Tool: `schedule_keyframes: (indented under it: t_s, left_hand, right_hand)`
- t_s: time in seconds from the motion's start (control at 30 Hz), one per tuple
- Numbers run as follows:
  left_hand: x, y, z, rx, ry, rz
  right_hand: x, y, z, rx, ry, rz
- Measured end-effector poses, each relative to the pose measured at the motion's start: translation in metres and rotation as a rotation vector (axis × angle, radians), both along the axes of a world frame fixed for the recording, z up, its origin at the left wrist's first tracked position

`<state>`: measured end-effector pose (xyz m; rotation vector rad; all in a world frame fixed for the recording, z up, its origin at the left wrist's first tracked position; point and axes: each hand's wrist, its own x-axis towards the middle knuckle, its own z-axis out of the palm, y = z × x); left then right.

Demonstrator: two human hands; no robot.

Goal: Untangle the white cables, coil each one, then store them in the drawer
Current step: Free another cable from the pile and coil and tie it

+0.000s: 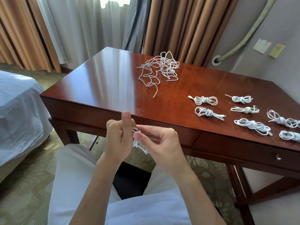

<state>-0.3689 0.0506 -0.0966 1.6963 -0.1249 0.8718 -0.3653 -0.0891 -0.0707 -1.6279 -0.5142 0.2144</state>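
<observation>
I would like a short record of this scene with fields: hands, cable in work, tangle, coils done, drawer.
left hand: grips a white cable, thumb up
right hand: pinches the same cable
cable: held in front of the desk, partly bundled
tangle: loose cables at the far side of the desk
coils: seven tied bundles visible at the right, one cut by the frame edge
drawer: closed, nothing stored yet

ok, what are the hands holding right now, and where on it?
Both hold one white cable bundle in front of the desk. The left hand grips its upper part; the right hand pinches a strand near the top. Its loops hang below.
</observation>
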Motion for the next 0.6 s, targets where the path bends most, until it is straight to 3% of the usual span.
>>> schedule_keyframes:
  t_s: [0.17, 0.3, 0.43, 0.6]
  left_hand:
    - [0.001, -0.008, 0.005, -0.154, -0.013, 0.162]
    - [0.006, -0.012, 0.006, -0.247, 0.083, 0.204]
    - [0.007, -0.010, 0.008, -0.233, 0.176, 0.067]
    - [0.008, -0.009, 0.004, -0.229, 0.197, -0.343]
  right_hand:
    - [-0.005, 0.004, -0.008, 0.094, 0.037, 0.013]
    - [0.000, 0.009, -0.010, 0.134, 0.038, -0.033]
    - [0.014, 0.007, -0.005, 0.157, -0.024, -0.143]
    - [0.026, -0.004, -0.002, 0.188, -0.018, -0.274]
